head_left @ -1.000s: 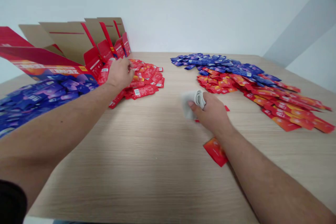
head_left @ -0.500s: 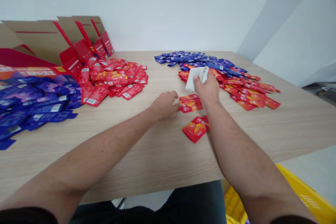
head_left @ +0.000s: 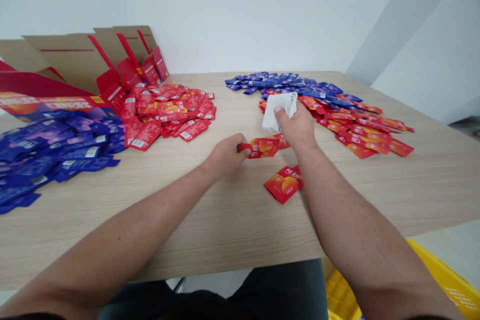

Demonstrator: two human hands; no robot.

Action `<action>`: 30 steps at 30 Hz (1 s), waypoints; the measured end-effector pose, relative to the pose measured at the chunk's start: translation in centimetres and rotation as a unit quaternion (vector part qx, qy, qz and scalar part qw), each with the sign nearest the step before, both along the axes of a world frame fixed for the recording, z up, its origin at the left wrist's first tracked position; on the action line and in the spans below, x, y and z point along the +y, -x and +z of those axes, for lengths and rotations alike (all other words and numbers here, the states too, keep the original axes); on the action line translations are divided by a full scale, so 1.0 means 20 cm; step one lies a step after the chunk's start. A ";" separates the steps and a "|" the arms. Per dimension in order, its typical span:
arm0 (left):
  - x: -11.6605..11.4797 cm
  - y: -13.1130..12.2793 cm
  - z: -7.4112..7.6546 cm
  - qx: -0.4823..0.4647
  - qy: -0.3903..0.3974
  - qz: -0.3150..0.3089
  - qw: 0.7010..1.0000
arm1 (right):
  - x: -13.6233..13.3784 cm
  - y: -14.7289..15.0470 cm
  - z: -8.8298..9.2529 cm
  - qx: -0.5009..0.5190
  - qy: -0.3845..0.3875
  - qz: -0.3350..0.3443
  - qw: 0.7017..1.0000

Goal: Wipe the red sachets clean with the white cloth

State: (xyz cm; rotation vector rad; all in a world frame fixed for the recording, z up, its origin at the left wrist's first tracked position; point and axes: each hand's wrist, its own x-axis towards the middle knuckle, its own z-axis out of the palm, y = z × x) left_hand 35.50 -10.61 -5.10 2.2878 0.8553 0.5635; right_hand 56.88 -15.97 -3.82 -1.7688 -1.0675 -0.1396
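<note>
My left hand (head_left: 229, 154) pinches the left end of a red sachet (head_left: 264, 148) with orange fruit printed on it, held just over the table. Behind that sachet, part of another red packet (head_left: 283, 141) shows, its right side covered by my right hand (head_left: 299, 122). That hand grips a folded white cloth (head_left: 276, 111), thumb on top. Nearer to me, beside my right forearm, more red packaging (head_left: 284, 184) lies flat on the table; I cannot tell whether it is one sachet or two overlapping.
Red sachets (head_left: 165, 112) and blue sachets (head_left: 63, 145) are heaped at left, before open cardboard boxes (head_left: 82, 57). Further blue sachets (head_left: 281, 81) and red sachets (head_left: 360, 130) spread at back right. A yellow crate (head_left: 442, 280) stands below the table's (head_left: 187, 230) front right edge.
My left hand has closed on a red sachet and lifted its end, drawing it slightly left. My right hand still holds the cloth. The view has shifted a little.
</note>
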 end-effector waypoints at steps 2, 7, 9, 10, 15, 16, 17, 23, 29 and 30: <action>0.01 0.13 0.04 -0.045 0.059 0.015 0.997 | 0.01 0.03 -0.01 0.053 -0.017 0.072 0.996; 0.07 0.38 0.07 -0.158 0.200 0.024 0.967 | -0.02 0.19 -0.02 0.266 0.069 0.327 0.904; 0.09 0.42 0.05 -0.191 0.238 0.014 0.952 | -0.06 0.28 -0.01 0.268 0.154 0.398 0.864; 0.10 0.43 0.03 -0.207 0.259 0.009 0.944 | -0.08 0.33 0.00 0.249 0.200 0.422 0.849; 0.07 0.39 -0.04 -0.249 0.304 -0.009 0.919 | -0.12 0.49 0.01 0.133 0.273 0.430 0.850; 0.06 0.39 -0.05 -0.259 0.313 -0.009 0.914 | -0.12 0.50 0.00 0.131 0.272 0.426 0.853; 0.05 0.38 -0.06 -0.271 0.325 -0.005 0.906 | -0.11 0.51 -0.01 0.140 0.268 0.421 0.855; 0.04 0.38 -0.10 -0.286 0.364 0.017 0.886 | -0.08 0.53 -0.11 0.347 0.178 0.399 0.830; 0.01 0.37 -0.10 -0.288 0.375 0.020 0.881 | -0.07 0.55 -0.08 0.164 0.196 0.278 0.926; 0.00 0.37 -0.10 -0.303 0.394 0.018 0.867 | -0.08 0.55 -0.06 0.084 0.198 0.241 0.947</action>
